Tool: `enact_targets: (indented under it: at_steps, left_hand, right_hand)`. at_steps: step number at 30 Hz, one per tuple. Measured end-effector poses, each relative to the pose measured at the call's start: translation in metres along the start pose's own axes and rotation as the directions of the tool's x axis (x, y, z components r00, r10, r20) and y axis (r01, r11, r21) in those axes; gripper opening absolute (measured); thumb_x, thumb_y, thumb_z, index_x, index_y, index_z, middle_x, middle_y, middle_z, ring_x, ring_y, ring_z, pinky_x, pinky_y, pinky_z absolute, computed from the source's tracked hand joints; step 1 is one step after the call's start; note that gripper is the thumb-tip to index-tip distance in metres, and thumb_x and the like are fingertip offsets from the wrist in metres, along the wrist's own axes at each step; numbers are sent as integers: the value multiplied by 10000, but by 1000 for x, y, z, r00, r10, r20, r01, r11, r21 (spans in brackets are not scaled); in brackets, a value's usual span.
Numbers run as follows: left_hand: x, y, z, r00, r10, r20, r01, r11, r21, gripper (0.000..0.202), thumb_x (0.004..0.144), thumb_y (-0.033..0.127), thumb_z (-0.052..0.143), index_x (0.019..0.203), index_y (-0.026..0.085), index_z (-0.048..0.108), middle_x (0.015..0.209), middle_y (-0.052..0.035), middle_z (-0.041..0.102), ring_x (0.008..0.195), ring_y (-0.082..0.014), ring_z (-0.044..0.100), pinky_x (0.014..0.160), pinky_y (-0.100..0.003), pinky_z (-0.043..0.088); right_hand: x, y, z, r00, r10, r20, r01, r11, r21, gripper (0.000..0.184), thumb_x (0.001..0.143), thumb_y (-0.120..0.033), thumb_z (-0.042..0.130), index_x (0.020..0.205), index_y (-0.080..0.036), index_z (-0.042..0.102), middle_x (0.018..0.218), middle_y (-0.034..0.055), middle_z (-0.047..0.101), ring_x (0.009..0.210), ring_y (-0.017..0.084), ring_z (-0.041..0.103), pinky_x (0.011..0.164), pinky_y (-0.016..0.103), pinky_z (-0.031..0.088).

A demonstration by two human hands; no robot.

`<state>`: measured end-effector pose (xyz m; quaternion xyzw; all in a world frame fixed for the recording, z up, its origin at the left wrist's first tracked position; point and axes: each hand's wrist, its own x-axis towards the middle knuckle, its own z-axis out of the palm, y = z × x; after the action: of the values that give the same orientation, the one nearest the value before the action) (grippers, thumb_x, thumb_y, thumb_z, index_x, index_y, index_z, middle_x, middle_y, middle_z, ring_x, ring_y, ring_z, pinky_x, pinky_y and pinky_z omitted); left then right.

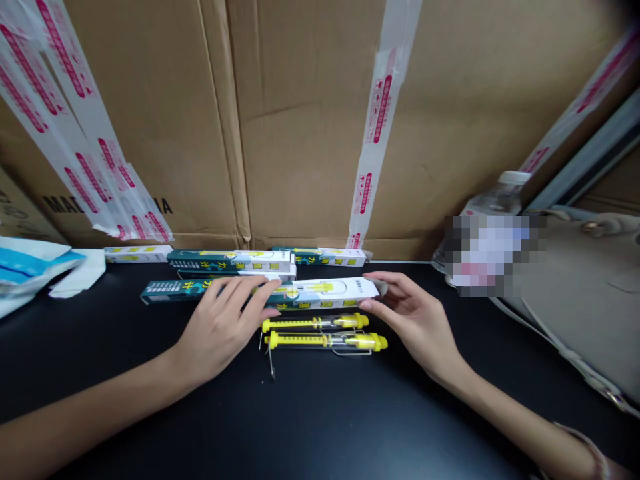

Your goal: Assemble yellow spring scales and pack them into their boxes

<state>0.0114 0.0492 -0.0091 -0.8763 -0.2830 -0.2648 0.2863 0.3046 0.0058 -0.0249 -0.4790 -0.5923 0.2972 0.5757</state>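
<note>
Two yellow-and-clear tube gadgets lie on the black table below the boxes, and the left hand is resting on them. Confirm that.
Wrong on one point: the head view shows the left hand resting on the long teal-and-white box, not on the gadgets. The two yellow-and-clear tube gadgets do lie on the black table below the boxes.

We face a wall of brown cardboard cartons [310,120], their seams crossed by white packing tape [380,127] printed in red, with a grey rail [595,143] slanting at right and a black tabletop [90,347] meeting the cartons' foot.
</note>
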Motion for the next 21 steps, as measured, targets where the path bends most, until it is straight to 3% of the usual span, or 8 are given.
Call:
enact_targets:
  at_steps: [5,10,14,21]
  left_hand:
    - [-1,0,2,996,-86,-6,86,996,6,300,963,132,547,1262,128,570,1178,-148,683,1076,-288,651,964,-494,426]
    - [-2,0,2,993,-113,24,113,994,-5,289,973,108,518,1253,163,562,1188,-122,683,1105,-274,641,997,-510,390]
    - [-2,0,1,994,-106,29,106,994,-11,286,982,126,504,1257,183,557,1201,-115,681,1094,-269,639,967,-490,401]
    - [0,0,0,995,-97,38,97,995,4,278,990,149,496,1258,184,561,1202,-113,685,1081,-267,639,946,-481,405]
  right_hand:
    - [-1,-9,-2,999,35,39,-36,999,28,299,670,-383,871,892,-242,729,864,42,765,799,237,727,716,358,624]
    - [-1,-7,-8,995,76,65,-80,994,68,206,790,-420,779,912,-254,769,780,23,754,649,170,683,614,273,582]
    - [0,-1,-10,987,124,105,-135,984,112,243,833,-458,730,953,-252,778,866,34,769,696,168,685,665,279,585]
    - [1,-8,-5,952,189,243,-232,958,166,355,740,-379,828,1062,-262,734,999,44,753,892,214,713,793,327,595]
